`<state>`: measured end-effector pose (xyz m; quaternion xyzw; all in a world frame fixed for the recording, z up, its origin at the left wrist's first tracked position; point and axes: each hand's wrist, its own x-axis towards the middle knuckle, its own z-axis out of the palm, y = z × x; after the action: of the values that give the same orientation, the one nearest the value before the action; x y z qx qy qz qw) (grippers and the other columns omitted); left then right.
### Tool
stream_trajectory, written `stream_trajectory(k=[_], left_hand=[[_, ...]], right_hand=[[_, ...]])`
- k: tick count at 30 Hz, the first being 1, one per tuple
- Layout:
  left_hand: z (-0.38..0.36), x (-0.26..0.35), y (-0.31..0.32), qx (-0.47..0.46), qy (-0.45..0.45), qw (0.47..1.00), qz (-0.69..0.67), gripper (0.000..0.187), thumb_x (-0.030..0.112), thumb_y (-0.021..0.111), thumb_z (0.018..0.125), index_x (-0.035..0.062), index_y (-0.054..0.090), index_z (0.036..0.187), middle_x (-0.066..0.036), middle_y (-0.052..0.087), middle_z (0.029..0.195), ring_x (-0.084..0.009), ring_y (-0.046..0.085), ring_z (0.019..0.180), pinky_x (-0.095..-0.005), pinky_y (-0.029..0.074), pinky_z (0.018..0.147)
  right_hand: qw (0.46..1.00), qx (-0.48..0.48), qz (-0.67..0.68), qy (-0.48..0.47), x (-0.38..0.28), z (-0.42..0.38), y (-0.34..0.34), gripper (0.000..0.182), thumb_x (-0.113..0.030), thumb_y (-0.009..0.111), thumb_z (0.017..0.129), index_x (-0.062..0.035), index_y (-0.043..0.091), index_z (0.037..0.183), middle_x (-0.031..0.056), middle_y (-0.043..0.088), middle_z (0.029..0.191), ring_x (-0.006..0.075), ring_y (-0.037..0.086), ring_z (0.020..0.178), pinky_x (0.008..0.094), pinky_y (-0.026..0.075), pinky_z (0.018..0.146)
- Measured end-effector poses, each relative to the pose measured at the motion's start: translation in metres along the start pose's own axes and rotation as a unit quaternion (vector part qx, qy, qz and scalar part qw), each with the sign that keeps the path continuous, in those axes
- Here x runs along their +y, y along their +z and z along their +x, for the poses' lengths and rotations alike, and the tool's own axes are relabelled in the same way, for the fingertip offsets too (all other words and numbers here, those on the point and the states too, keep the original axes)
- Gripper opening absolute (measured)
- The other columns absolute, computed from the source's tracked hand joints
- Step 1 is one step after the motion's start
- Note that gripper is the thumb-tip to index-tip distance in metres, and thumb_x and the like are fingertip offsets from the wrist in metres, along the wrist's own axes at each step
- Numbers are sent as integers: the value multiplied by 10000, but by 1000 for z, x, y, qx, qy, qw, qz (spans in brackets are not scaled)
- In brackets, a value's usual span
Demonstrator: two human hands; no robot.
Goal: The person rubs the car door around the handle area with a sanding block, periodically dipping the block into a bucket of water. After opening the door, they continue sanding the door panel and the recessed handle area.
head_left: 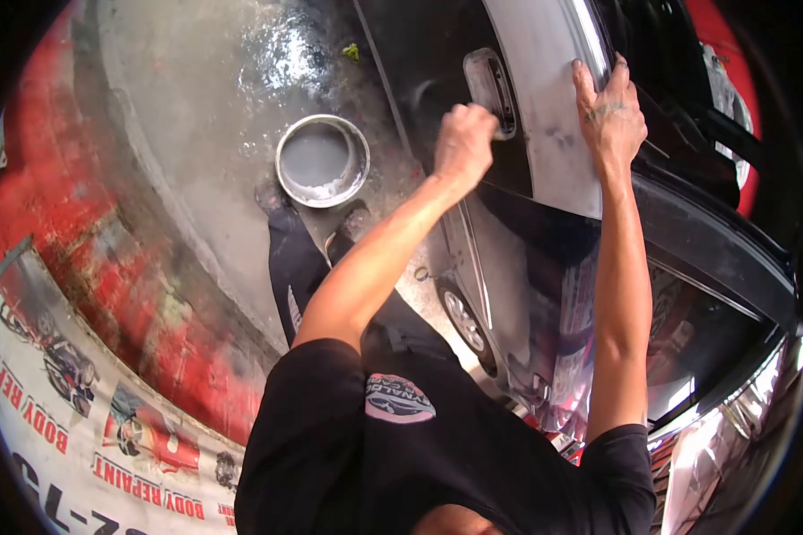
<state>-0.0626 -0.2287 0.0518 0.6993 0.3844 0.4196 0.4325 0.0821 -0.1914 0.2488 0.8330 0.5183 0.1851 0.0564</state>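
Note:
My left hand (468, 143), slightly blurred, is closed beside the lower end of the door handle (492, 94) on a dark car door (428, 71). Whatever its fingers may hold is hidden. A pale grey, dull band (531, 98) runs along the door's upper part. My right hand (611, 116) rests on this band near the window edge, with thumb and fingers apart. No object shows in it.
A round bucket (361, 169) of cloudy grey liquid stands on the wet floor (205, 98) by my feet. The car's rear wheel (464, 321) is below the arms. A red wall (143, 294) and a printed banner (71, 455) lie at the left.

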Motion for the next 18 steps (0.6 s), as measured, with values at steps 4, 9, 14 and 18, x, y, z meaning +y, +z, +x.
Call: stream_trajectory(k=[4, 9, 14, 18], left_hand=[[-17, 28, 12, 67, -57, 993, -85, 326, -128, 631, 743, -65, 724, 1050, -151, 676, 1079, -359, 614, 1034, -449, 514, 909], [-6, 35, 21, 97, -147, 968, -177, 210, -78, 708, 785, -4, 726, 982, -121, 713, 1080, -342, 637, 1006, -445, 501, 873], [-11, 10, 9, 14, -32, 999, -36, 192, -45, 706, 818, 11, 740, 998, -96, 716, 1053, -304, 634, 1015, -433, 467, 876], [3, 37, 27, 83, -205, 948, -228, 110, -9, 730, 842, 25, 714, 945, -113, 695, 985, -341, 630, 971, -459, 467, 847]], right_hand=[[1000, 11, -1, -6, -1, 4, 0, 842, -714, 531, 978, -61, 515, 1510, 262, 715, 1205, 455, 745, 1017, 549, 584, 894], [1000, 11, 1, -9, 0, 2, 2, 835, -713, 535, 974, -69, 521, 1505, 255, 716, 1208, 457, 742, 1016, 549, 583, 893], [1000, 15, 5, -6, 0, 3, 3, 832, -712, 530, 976, -69, 521, 1505, 255, 714, 1212, 458, 742, 1018, 552, 582, 898], [1000, 8, 8, 6, 0, 8, 2, 846, -714, 542, 966, -66, 518, 1510, 260, 711, 1221, 465, 735, 1044, 550, 579, 915]])
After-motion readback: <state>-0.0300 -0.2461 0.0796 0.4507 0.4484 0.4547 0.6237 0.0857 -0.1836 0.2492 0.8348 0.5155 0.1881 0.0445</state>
